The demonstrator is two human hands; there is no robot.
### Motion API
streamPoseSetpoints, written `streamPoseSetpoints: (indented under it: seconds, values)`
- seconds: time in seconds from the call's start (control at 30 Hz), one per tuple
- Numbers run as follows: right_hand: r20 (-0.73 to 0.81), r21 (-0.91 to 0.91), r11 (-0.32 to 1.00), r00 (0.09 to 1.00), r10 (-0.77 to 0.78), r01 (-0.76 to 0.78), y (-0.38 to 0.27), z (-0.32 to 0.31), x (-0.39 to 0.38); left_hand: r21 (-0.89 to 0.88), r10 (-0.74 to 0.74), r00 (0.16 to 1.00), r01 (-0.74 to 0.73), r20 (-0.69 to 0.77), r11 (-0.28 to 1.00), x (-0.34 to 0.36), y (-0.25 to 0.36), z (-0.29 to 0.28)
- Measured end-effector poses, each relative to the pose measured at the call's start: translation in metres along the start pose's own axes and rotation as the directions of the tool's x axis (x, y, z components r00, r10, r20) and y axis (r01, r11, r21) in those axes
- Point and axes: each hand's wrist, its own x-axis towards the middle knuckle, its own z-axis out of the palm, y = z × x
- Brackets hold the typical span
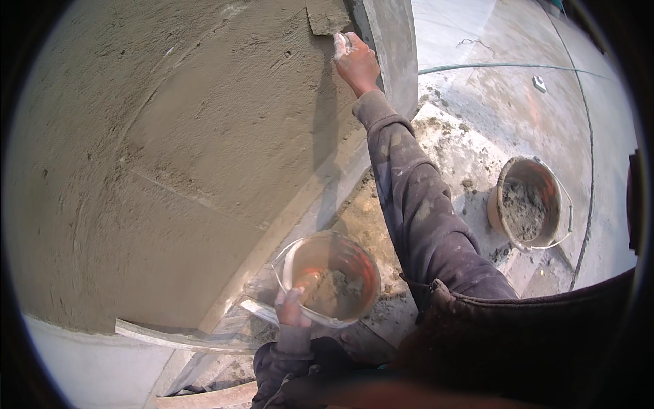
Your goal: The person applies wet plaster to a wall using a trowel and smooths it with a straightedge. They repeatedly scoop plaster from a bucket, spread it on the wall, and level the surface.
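Note:
My right hand reaches up to the far edge of a wet mortar-covered wall. It is closed on a trowel whose flat, mortar-coated blade lies against the surface beside the wall's corner. Down at the wall's foot, my left hand grips the near-left rim of an orange bucket. Grey-brown mortar lies in that bucket, which tilts slightly. Its pale wire handle hangs toward the wall. Most of the left fingers are hidden by the rim.
A second mortar bucket stands on the floor to the right, its handle down. Mortar crumbs litter a pale board beside my right arm. A hose crosses the floor farther off. Long strips lie along the wall's base at lower left.

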Motion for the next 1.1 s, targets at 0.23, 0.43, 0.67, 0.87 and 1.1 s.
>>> streamPoseSetpoints:
  seconds: [0.23,0.43,0.67,0.87,1.1]
  values:
    - [0.244,0.454,0.888,0.969,-0.041,-0.077,-0.004,-0.010,0.004,0.041,0.016,0.998,-0.014,-0.057,0.999,0.002,-0.002,-0.005]
    - [0.302,0.433,0.893,0.913,-0.275,0.126,-0.058,-0.010,-0.056,-0.008,-0.011,1.000,0.010,-0.023,1.000,-0.003,0.002,-0.006]
    - [0.388,0.628,0.762,0.784,-0.485,0.160,-0.108,-0.004,-0.144,0.065,0.032,0.998,-0.028,-0.054,0.997,0.002,-0.006,-0.009]
    - [0.319,0.605,0.795,0.902,-0.290,0.041,-0.083,0.001,-0.137,-0.003,0.061,0.998,-0.061,0.011,0.998,-0.007,0.003,-0.009]
    - [0.196,0.278,0.910,0.909,-0.369,0.309,-0.095,0.030,-0.167,0.078,0.043,0.998,-0.039,-0.047,0.996,0.003,-0.010,-0.024]
